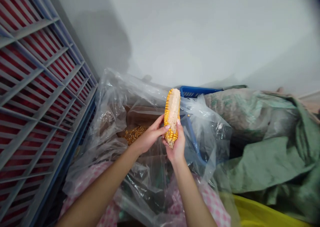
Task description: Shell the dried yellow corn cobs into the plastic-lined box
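Observation:
An ear of corn (172,108) is held upright between my two hands, with a pale strip bare of kernels down its middle and yellow kernels along both sides and at the lower end. My left hand (151,135) grips it from the left, the thumb lying across the lower part. From below and the right, my right hand (177,145) wraps its base, thumb against the right side. Beneath the hands spreads a clear plastic sheet or bag (110,103). Loose corn kernels (135,133) lie in a heap inside it, left of the corn.
Stacked plastic crates (45,67) with red behind their slats rise on the left. A blue basket (195,91) stands behind the plastic. Filled sacks (252,113) and green cloth (272,163) lie on the right, above something yellow (260,212). A white wall (200,33) closes the back.

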Demonstrator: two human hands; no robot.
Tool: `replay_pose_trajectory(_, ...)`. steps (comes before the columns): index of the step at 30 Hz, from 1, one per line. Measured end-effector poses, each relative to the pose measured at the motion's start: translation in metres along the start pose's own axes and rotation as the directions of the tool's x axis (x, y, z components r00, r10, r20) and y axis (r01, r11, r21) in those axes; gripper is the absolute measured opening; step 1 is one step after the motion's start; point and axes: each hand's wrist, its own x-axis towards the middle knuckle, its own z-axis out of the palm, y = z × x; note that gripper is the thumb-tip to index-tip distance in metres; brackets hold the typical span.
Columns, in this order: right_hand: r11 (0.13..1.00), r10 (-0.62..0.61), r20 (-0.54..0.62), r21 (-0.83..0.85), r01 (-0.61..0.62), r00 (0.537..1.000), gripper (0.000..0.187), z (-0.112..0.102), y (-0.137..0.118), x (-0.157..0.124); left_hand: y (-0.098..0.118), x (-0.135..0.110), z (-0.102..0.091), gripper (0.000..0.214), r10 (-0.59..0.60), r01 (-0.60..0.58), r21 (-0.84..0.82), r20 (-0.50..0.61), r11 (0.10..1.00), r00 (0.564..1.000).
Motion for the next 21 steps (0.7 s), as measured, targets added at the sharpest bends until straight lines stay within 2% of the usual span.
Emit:
replay_pose_trajectory(3, 0.990, 0.106, -0.011, 0.094, -0.105, 0.994, 0.035, 0.001, -0.001, 0.000, 0.001, -0.001, 0.004, 0.055, -0.004, 0.003, -0.073, -0.012, 0.997, 1.000)
replay_pose_trajectory(5, 0.986, 0.119, -0.018, 0.120, -0.116, 0.993, 0.038, 0.001, -0.002, -0.001, 0.001, -0.001, 0.006, 0.056, 0.003, -0.005, -0.109, -0.020, 0.994, 1.000)
replay_pose_trajectory(9, 0.988, 0.116, -0.012, 0.104, -0.114, 0.993, 0.036, 0.001, -0.003, -0.001, -0.001, 0.000, 0.009, 0.055, 0.020, -0.028, -0.182, -0.044, 0.983, 0.999)
replay_pose_trajectory(12, 0.986, 0.121, 0.007, 0.112, -0.121, 0.993, 0.035, 0.000, -0.002, -0.001, -0.001, 0.000, 0.010, 0.054, -0.012, 0.002, -0.235, -0.044, 0.972, 0.999)
replay_pose_trajectory(18, 0.994, 0.071, 0.034, 0.079, -0.074, 0.997, 0.045, -0.001, 0.002, -0.003, 0.008, -0.006, 0.009, 0.056, -0.062, 0.073, -0.371, 0.040, 0.926, 0.997)
replay_pose_trajectory(21, 0.999, 0.035, 0.048, 0.039, -0.037, 0.998, 0.044, -0.001, 0.005, -0.004, 0.010, -0.008, 0.007, 0.056, -0.074, 0.096, -0.378, 0.072, 0.921, 0.995)
